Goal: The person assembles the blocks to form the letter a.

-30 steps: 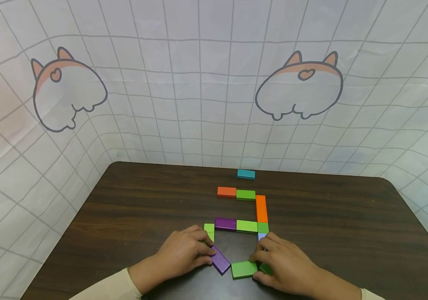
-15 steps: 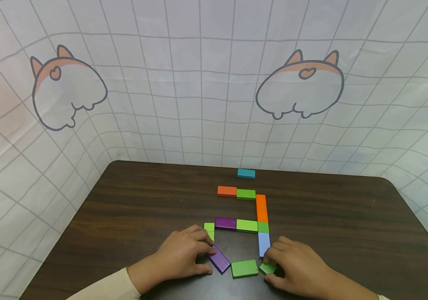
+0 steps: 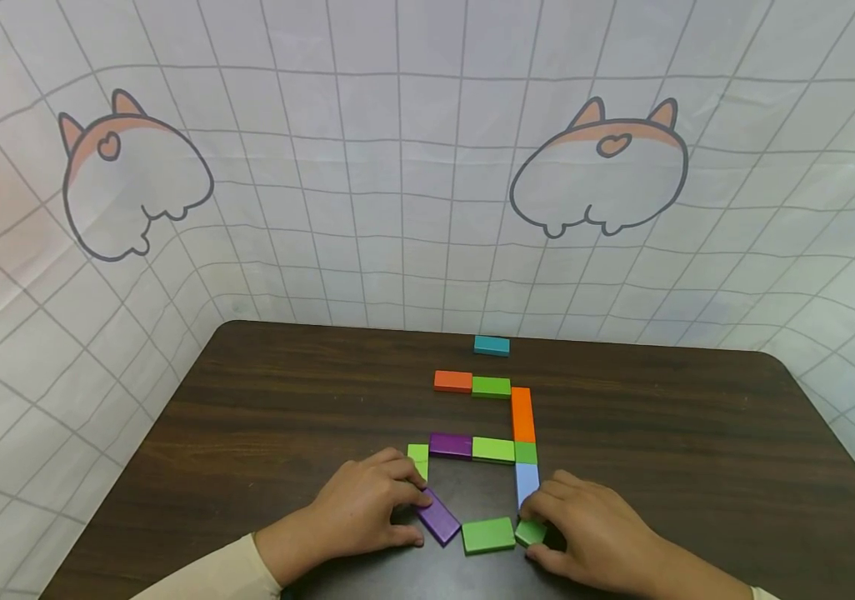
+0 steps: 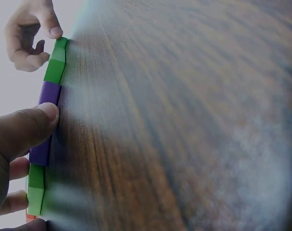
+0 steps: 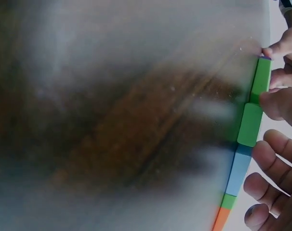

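Observation:
My right hand [image 3: 592,525] holds a small green block [image 3: 530,532] between thumb and fingers, by the near end of a pale blue block [image 3: 527,486]. Left of it lies a larger green block [image 3: 488,536]. My left hand [image 3: 363,510] rests a fingertip on a slanted purple block [image 3: 440,518], while another finger touches a light green block [image 3: 417,459] beyond it. In the left wrist view the thumb appears in front of the purple block [image 4: 40,153]. In the right wrist view, the held green block [image 5: 250,125] stands between the larger green and blue blocks.
A dark purple block [image 3: 451,447], a light green one [image 3: 493,451] and a small green one [image 3: 526,452] form a row behind. Farther back lie an orange block [image 3: 522,415], a green one [image 3: 491,387], a red one [image 3: 453,382] and a teal one [image 3: 492,346]. A patterned cloth [image 3: 427,192] surrounds the table.
My right hand has drawn back from over the pale blue block, uncovering it. The small green block moved right, then slightly back left. My left thumb has shifted slightly nearer me.

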`<state>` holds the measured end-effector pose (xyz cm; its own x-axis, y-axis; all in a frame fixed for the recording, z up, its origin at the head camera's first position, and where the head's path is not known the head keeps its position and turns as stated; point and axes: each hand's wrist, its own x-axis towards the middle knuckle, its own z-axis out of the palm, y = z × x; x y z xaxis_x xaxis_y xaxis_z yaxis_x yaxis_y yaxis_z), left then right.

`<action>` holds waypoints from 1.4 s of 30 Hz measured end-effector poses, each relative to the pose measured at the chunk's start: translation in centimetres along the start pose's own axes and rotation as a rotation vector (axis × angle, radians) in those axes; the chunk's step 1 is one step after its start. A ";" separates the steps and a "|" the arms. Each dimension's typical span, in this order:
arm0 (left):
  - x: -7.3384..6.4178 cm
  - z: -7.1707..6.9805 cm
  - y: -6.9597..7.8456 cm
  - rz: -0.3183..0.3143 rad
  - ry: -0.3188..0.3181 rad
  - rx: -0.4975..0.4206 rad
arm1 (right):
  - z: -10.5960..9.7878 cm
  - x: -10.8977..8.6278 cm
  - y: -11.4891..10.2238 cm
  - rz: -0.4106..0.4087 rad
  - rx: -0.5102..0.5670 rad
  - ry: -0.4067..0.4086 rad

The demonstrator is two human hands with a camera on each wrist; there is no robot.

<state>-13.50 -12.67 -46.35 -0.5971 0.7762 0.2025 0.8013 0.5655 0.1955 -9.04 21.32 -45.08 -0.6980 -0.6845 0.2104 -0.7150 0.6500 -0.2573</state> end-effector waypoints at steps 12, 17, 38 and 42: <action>0.0 -0.1 0.1 -0.003 -0.013 -0.006 | -2.3 2.4 2.2 0.102 -0.054 0.103; -0.2 -0.2 -0.1 0.001 -0.015 -0.010 | -3.4 4.6 4.4 0.165 -0.129 0.112; -0.3 -0.1 -0.1 0.014 -0.013 0.004 | -3.1 12.0 12.1 0.405 -0.079 -0.056; -0.3 -0.1 -0.1 0.017 -0.007 0.001 | -2.9 12.9 12.8 0.412 -0.062 -0.091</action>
<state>-13.39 -13.01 -46.32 -0.5833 0.7875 0.1992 0.8113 0.5526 0.1908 -27.32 21.75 -42.93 -0.9215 -0.3881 0.0168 -0.3801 0.8920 -0.2447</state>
